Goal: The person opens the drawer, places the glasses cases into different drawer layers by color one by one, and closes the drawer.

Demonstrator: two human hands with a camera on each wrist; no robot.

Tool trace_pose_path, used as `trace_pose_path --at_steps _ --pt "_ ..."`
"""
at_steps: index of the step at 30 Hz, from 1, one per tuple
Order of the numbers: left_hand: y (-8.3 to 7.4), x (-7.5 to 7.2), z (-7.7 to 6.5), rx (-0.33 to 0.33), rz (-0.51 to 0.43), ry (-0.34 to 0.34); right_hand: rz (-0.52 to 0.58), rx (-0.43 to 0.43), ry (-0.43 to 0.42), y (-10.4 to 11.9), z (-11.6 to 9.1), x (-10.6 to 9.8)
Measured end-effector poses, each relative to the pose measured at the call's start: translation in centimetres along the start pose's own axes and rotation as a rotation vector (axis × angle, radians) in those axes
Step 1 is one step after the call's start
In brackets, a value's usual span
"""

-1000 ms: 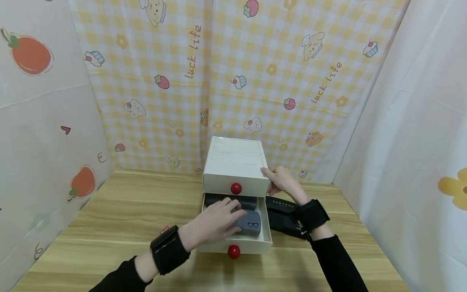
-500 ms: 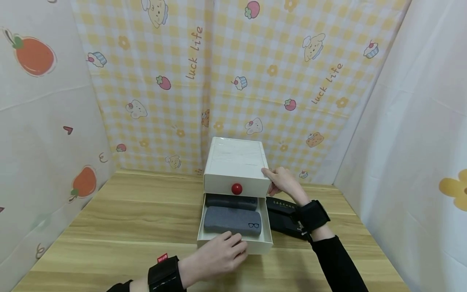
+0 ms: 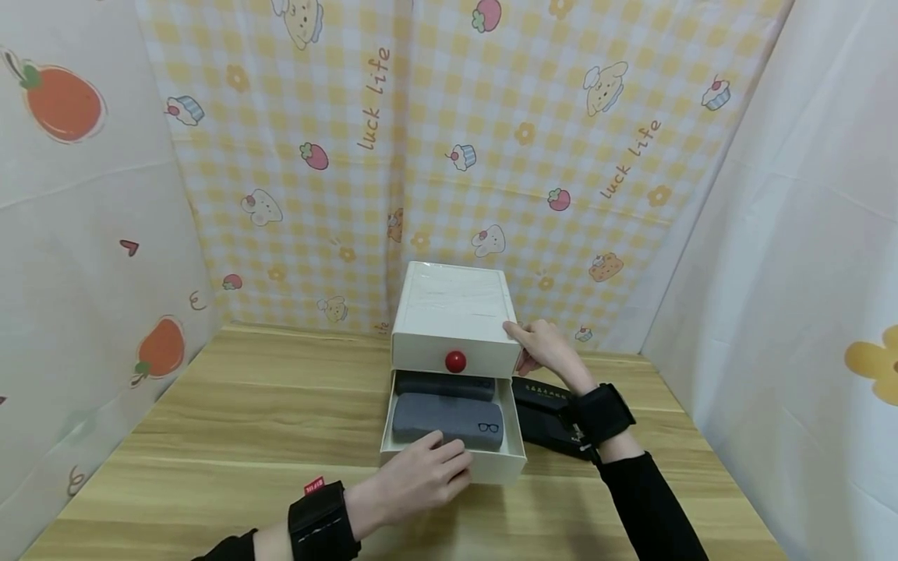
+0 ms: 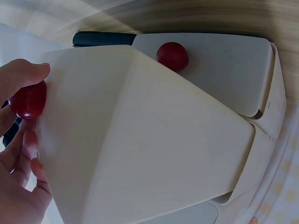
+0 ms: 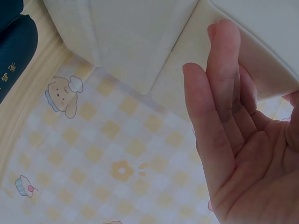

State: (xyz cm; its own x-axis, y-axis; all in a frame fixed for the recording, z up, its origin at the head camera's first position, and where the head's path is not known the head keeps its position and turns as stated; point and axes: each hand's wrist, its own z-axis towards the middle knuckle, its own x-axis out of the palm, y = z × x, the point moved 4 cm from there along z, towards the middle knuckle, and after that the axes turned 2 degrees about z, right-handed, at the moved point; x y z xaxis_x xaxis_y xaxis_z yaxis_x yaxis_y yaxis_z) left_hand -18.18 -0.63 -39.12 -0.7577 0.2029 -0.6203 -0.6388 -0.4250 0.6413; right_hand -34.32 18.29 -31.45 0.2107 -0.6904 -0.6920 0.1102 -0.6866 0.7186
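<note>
A white two-tier drawer box stands on the table, its lower drawer pulled out. Inside that drawer lie a grey glasses case with a small glasses print and a darker case behind it. My left hand is at the drawer front; in the left wrist view its thumb and fingers pinch the red knob. My right hand rests against the box's upper right edge, one digit on top. Its fingers lie nearly straight along the side in the right wrist view.
The closed upper drawer has its own red knob. Black cases with gold lettering lie on the wooden table, right of the box and partly under the right forearm. A checked curtain hangs close behind the box.
My left hand has moved from over the grey glasses case down to the drawer front, covering the lower knob. My right hand keeps its place on the box.
</note>
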Motion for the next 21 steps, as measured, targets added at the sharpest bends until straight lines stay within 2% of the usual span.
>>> trace_pose_path --at_steps 6,13,21 --pt "0.5 0.8 0.4 -0.020 0.056 0.020 0.005 0.001 0.000 0.0 -0.2 0.0" --pt "2.0 2.3 0.6 -0.048 0.091 0.123 0.012 0.007 -0.001 0.0 -0.3 0.1" --pt "3.6 4.6 0.8 -0.155 0.070 0.180 -0.003 0.007 -0.003 0.1 -0.2 0.1"
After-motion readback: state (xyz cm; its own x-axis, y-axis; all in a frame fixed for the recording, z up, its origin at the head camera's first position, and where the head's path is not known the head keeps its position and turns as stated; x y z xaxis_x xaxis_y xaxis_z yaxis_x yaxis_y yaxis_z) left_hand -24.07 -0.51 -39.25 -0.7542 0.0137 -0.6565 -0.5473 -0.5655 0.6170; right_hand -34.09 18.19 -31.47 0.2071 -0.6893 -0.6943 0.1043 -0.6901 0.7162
